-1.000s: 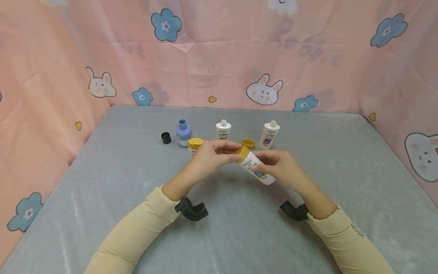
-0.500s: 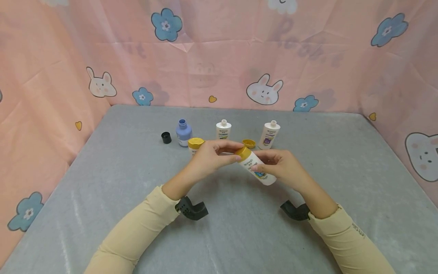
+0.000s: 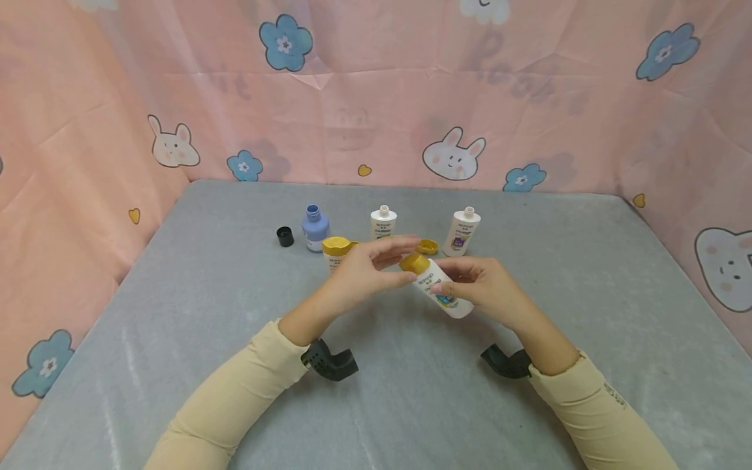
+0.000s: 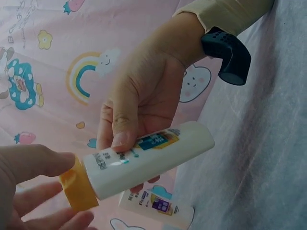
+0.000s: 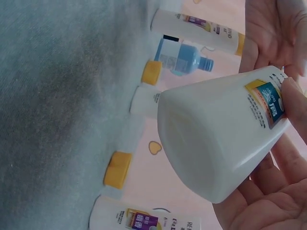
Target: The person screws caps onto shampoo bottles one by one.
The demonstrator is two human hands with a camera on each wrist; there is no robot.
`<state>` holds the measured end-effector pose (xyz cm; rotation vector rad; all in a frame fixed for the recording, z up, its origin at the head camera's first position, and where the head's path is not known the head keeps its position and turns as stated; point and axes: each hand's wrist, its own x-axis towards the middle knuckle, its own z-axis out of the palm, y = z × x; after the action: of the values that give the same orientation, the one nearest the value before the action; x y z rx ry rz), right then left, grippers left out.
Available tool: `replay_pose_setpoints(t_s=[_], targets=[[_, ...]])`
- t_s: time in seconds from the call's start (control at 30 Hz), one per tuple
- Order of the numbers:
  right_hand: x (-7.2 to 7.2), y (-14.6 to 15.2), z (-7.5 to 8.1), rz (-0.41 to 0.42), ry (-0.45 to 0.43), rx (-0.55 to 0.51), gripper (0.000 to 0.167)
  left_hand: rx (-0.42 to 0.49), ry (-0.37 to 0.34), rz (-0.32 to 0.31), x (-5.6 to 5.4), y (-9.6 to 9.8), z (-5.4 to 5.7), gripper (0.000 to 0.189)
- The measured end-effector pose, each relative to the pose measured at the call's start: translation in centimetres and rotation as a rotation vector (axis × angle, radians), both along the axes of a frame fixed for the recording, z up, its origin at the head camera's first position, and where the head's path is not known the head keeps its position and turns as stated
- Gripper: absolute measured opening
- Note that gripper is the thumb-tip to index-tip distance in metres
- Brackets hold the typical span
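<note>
My right hand (image 3: 483, 282) holds a white shampoo bottle (image 3: 442, 292) tilted above the table, gripping its body between thumb and fingers. A yellow cap (image 3: 414, 263) sits on the bottle's upper end, pointing left. My left hand (image 3: 373, 266) is around that cap with its fingers extended and spread; in the left wrist view the thumb lies over or against the cap's edge, and I cannot tell if it touches. The bottle's rounded base faces the right wrist camera. Partly behind my left hand stands another white bottle (image 3: 333, 258) with a yellow cap.
At the back stand an uncapped blue bottle (image 3: 315, 228) and two uncapped white bottles, a middle one (image 3: 383, 224) and a right one (image 3: 461, 233). A black cap (image 3: 284, 236) and a loose yellow cap (image 3: 427, 247) lie among them. Another loose yellow cap (image 5: 152, 73) shows in the right wrist view.
My left fingers have spread and drawn away from the cap they pinched before. The bottle and my right hand have hardly moved.
</note>
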<state>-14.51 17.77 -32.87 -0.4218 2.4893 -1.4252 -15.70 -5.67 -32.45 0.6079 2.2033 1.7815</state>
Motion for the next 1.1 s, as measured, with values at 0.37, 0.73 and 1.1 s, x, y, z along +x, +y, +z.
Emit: replay_pose_setpoints(t_s=[0.37, 0.73, 1.1], targets=[[0.07, -0.01, 0.14, -0.009, 0.011, -0.011, 0.039, -0.079, -0.053, 0.136, 0.37, 0.3, 0.44, 0.038], [0.13, -0.02, 0.41, 0.008, -0.012, -0.014, 0.04, -0.082, -0.021, 0.053, 0.09, 0.05, 0.25, 0.031], [0.16, 0.04, 0.4, 0.006, -0.029, -0.031, 0.041, -0.065, -0.052, -0.003, 0.28, -0.23, 0.7, 0.052]])
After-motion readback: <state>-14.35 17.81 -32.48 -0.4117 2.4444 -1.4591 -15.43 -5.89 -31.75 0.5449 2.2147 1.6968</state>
